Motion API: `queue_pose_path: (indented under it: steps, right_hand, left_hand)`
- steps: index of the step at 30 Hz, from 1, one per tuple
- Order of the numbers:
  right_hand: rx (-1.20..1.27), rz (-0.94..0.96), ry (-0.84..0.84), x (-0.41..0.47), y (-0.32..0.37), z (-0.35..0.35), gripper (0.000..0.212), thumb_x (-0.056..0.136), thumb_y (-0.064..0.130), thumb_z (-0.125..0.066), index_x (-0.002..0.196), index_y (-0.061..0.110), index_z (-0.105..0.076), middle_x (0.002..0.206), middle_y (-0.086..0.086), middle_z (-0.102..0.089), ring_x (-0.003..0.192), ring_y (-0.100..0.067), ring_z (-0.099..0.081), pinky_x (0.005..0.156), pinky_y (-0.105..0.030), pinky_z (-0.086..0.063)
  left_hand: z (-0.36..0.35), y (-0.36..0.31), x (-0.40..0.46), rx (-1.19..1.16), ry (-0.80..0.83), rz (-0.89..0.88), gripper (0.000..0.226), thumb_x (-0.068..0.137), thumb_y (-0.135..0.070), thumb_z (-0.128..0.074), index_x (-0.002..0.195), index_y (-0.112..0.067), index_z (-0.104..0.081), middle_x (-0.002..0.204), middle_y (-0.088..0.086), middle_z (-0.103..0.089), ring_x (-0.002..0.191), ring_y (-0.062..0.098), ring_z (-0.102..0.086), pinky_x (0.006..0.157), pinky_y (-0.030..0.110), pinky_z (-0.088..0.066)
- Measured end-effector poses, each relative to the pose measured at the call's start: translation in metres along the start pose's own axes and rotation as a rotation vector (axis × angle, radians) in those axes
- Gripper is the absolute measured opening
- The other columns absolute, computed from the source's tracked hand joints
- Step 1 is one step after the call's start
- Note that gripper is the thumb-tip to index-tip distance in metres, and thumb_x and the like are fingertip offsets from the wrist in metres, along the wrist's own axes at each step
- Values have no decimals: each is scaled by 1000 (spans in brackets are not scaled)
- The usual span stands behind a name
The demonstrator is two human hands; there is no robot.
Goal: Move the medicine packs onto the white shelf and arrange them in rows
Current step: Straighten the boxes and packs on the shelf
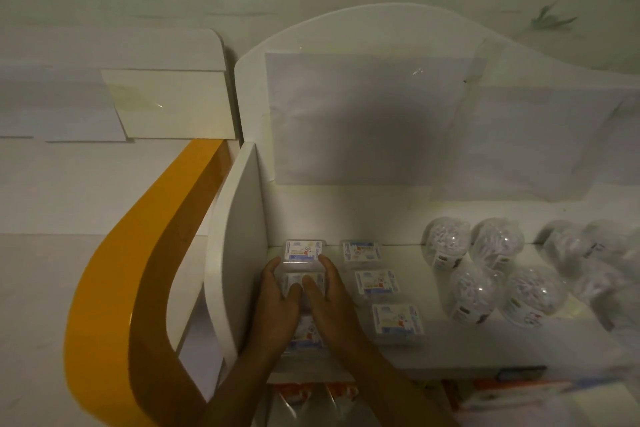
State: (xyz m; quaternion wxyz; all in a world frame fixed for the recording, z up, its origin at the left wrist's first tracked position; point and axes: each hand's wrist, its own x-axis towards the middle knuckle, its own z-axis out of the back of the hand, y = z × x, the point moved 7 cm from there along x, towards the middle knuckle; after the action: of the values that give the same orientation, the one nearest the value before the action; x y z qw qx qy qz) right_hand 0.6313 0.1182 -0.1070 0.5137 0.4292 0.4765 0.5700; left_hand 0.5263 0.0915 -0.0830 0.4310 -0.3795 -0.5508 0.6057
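My left hand (277, 291) and right hand (327, 291) lie side by side on the white shelf (408, 260), against its left wall (235, 246). Both reach over the near pack (306, 333) of the left row and rest on the middle pack (294, 282). My left fingers curl round its left edge, my right fingers round its right edge, and my thumbs press on its top, so I hold it between both hands. The far pack (302, 250) of that row lies just past my fingertips, touching or nearly touching the held one.

To the right a second row of three packs (376, 282) runs from the back toward me, each lying flat and apart from the next. Every pack has a white label with blue edging and a small red and orange figure; the writing is too small and dim for me to read, and I can make out no brand.

Further right stand clear round tubs (478, 274) with small labels, also unreadable. A yellow band (114, 288) curves past the shelf on the left.
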Motion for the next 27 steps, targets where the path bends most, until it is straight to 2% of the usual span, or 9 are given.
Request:
queue_pose_path:
  steps: [4, 6, 10, 12, 15, 20, 22, 23, 27]
  right_hand:
    - [37, 22, -41, -5, 5, 0, 53, 97, 25, -54, 142, 36, -27, 145, 4, -45, 132, -13, -46, 109, -35, -43]
    - [18, 38, -35, -7, 12, 3, 51, 98, 25, -53, 142, 35, -30, 144, 5, -45, 131, -11, -46, 109, -33, -42]
    - [-182, 173, 1, -3, 47, 26, 41, 99, 27, -51, 139, 26, -44, 134, 14, -47, 123, -1, -44, 92, 3, -30]
    - [-283, 256, -5, 1, 63, 49, 32, 97, 27, -54, 130, 27, -54, 127, 16, -52, 118, 1, -47, 90, 3, -28]
    - [-362, 298, -94, 7, 62, 99, 28, 94, 19, -58, 121, 26, -61, 117, 16, -57, 111, 1, -51, 94, -4, -33]
    - [-360, 126, -114, 5, 17, 145, 32, 97, 21, -55, 129, 24, -56, 125, 12, -55, 112, -1, -48, 93, -8, -35]
    - [-301, 47, -84, 3, -2, 146, 37, 97, 23, -55, 133, 23, -52, 128, 10, -52, 115, -1, -45, 95, -13, -36]
    - [-255, 22, -73, 2, -8, 144, 36, 97, 24, -55, 133, 25, -50, 128, 10, -52, 115, -2, -45, 93, -11, -37]
    - [-128, -24, -62, 0, -20, 139, 33, 98, 18, -52, 127, 33, -45, 117, 17, -53, 109, -1, -52, 77, 3, -35]
  left_hand:
    - [1, -13, -4, 50, 26, -77, 36, 94, -12, -54, 104, -43, -39, 95, -30, -43, 82, -12, -47, 72, 8, -39]
    - [1, -16, -4, 85, 36, -109, 35, 94, -13, -55, 101, -45, -42, 97, -27, -49, 89, -7, -55, 71, 7, -43]
    - [-8, -29, -1, 116, 98, -138, 37, 96, -24, -52, 131, -33, -46, 126, -7, -57, 116, 13, -57, 91, 32, -54]
    - [-23, -42, -1, 102, 153, -152, 41, 97, -25, -50, 137, -33, -43, 136, -8, -51, 122, 11, -52, 101, 39, -48]
    - [-55, -50, -2, 47, 211, -113, 40, 97, -12, -49, 132, -31, -44, 136, -11, -44, 127, 6, -39, 107, 29, -36]
    - [-96, -33, -15, 99, 164, -54, 55, 92, 2, -50, 141, -18, -35, 131, -10, -38, 120, 3, -35, 87, 0, -30]
    - [-103, -27, -22, 111, 103, -40, 62, 90, 5, -50, 144, -15, -29, 137, -6, -36, 127, 8, -34, 93, 2, -27]
    - [-105, -23, -24, 112, 86, -29, 63, 90, 6, -50, 146, -13, -26, 140, -4, -35, 127, 7, -33, 95, 4, -26]
    - [-114, -17, -31, 166, 101, -47, 61, 93, 2, -49, 146, -11, -23, 132, -5, -36, 109, -2, -41, 77, -10, -29]
